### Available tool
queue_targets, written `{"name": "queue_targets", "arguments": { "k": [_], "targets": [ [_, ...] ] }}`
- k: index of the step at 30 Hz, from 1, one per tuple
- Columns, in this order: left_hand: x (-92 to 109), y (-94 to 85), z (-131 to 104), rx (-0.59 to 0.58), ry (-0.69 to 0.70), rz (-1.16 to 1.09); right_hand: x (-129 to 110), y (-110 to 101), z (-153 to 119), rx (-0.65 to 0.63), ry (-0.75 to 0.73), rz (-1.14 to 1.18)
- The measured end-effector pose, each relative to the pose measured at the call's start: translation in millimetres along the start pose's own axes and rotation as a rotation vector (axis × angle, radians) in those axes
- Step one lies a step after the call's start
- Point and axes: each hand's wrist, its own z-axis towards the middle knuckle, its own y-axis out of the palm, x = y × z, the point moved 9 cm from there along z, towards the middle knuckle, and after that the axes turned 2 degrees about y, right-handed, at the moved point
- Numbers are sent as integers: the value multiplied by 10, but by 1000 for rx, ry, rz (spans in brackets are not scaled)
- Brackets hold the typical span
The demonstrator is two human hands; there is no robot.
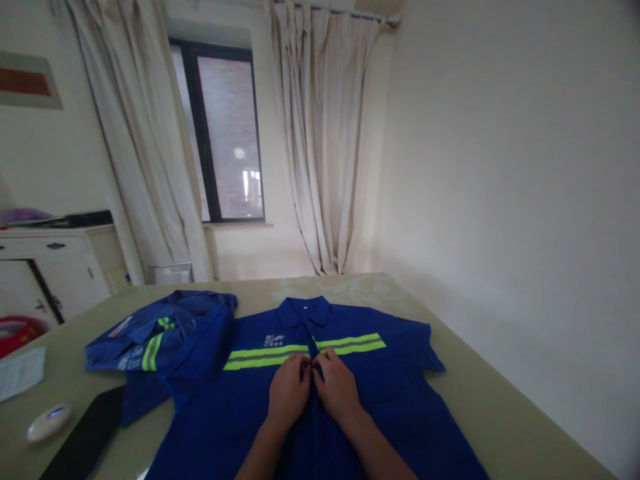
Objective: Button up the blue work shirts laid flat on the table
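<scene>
A blue short-sleeved work shirt (pixel 390 387) lies spread out, collar away from me, with yellow-green and grey reflective bands across the chest. My left hand (pixel 291 388) and my right hand (pixel 336 387) meet at its front opening, just below the bands. The fingers of both hands are bent and pinch the two front edges of the shirt. Between the fingertips any fastener is too small to make out. Left of the shirt lies a crumpled blue garment (pixel 195 340) with similar bands, touching its left sleeve.
On the pale green table cover (pixel 500 400) at the left are a black flat object (pixel 90 433), a white oval device (pixel 49 423) and a paper sheet (pixel 23 373). A wall borders the right side. Behind are a white cabinet (pixel 75 267), curtains and a window.
</scene>
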Motion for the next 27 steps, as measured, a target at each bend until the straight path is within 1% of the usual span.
{"name": "queue_targets", "arguments": {
  "k": [4,10,13,18,23,27],
  "targets": [
    [-34,-11,34,16,-42,-30,-41,16,8,-16,-43,-35],
    [-42,-3,77,-4,-68,-30,-49,31,20,-15,-79,-68],
    [-57,-6,80,5,-57,-43,-29,4,28,2,-63,-40],
    [-58,-20,80,35,-29,-112,18,-43,48,-11,8,-38],
    [-51,-34,97,79,13,-211,-18,-116,55,5,-11,-37],
    [-29,-66,93,129,62,-266,-24,-123,54,8,-20,-25]
  ]
}}
